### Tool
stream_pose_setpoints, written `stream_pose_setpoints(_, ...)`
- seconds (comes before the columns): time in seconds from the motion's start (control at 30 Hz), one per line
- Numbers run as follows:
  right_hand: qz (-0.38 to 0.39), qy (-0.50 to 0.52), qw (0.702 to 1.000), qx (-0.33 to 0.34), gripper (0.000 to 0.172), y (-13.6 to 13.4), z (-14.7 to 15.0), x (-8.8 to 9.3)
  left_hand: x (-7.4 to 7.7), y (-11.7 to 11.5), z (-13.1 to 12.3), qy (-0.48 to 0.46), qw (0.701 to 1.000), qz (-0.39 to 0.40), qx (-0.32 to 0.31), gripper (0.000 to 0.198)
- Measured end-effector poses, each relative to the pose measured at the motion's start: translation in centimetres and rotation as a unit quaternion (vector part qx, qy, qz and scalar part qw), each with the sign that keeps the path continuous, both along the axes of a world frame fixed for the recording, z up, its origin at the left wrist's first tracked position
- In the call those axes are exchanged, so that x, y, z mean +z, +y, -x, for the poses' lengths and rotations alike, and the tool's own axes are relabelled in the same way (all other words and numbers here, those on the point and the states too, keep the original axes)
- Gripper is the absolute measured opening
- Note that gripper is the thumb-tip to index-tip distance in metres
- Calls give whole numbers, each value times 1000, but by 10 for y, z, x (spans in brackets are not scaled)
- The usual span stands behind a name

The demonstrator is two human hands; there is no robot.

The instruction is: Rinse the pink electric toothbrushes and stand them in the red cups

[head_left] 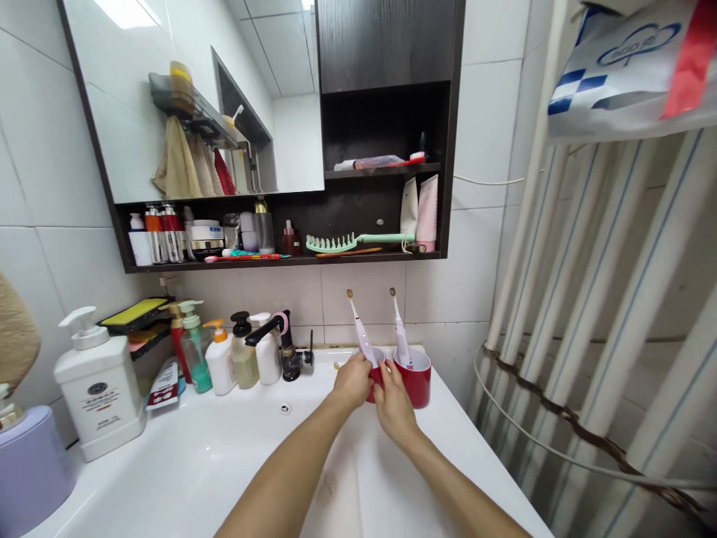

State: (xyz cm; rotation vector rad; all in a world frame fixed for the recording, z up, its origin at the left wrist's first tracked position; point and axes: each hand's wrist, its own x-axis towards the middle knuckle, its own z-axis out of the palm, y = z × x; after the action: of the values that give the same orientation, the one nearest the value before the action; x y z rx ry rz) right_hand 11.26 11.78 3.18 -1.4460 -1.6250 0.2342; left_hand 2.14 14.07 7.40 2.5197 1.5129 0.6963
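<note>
Two red cups with white insides stand side by side on the sink's right ledge, each with an electric toothbrush leaning in it. My left hand (354, 379) curls around the left side of the left red cup (379, 372), its fingers closed near the rim. On that cup's right side, the fingers of my right hand (395, 403) press against it, so both hands grip the same cup. Its pale pink toothbrush (363, 334) tilts left. Just right of my fingers is the second red cup (417, 381) with a white toothbrush (400, 336). My hands hide part of the left cup.
A black faucet (288, 347) rises behind the basin (224, 463). Several pump bottles, including a large white one (101, 388), line the left ledge. Above hangs a dark mirrored cabinet (386, 86) with a green hairbrush (358, 240). White pipes (605, 299) stand at right.
</note>
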Motion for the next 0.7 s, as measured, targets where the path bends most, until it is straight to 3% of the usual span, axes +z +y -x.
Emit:
stream_pose_setpoints(0.17,20,19,1000,1,48,11,-2,1,1,11,-6,-31,999,4,-6,25)
stream_pose_setpoints(0.27,23,21,1000,5,48,9,-2,1,4,6,-5,-81,997,-3,0,18)
stream_pose_setpoints(0.37,-14,35,999,13,48,-2,-1,4,5,-7,1,-153,988,-14,15,31)
stream_pose_setpoints(0.47,-22,91,994,48,50,-20,3,19,7,-26,10,-233,972,4,32,39)
stream_pose_setpoints(0.57,-24,179,976,121,57,-42,10,46,19,-53,17,-300,953,30,24,53)
stream_pose_setpoints(0.63,-43,241,955,169,60,-57,16,66,33,-73,20,-366,929,51,-16,62)
stream_pose_setpoints(0.7,-50,298,927,220,62,-70,23,82,47,-92,23,-508,845,112,-120,67)
